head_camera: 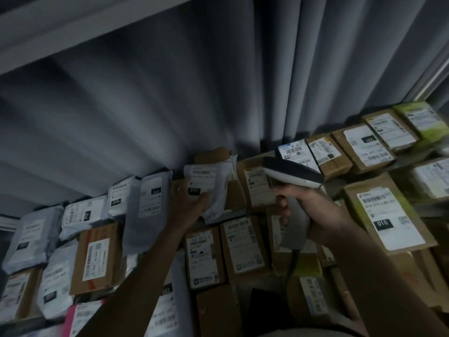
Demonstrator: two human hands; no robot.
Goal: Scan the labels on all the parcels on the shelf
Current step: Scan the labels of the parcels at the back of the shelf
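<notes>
grey pleated curtain [170,105] behind, pale upper shelf board [73,32] overhead

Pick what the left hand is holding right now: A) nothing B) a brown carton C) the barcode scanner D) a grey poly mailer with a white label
D: the left hand grips the lower edge of a grey poly mailer, its white label facing up, while the right hand holds the barcode scanner.
</notes>
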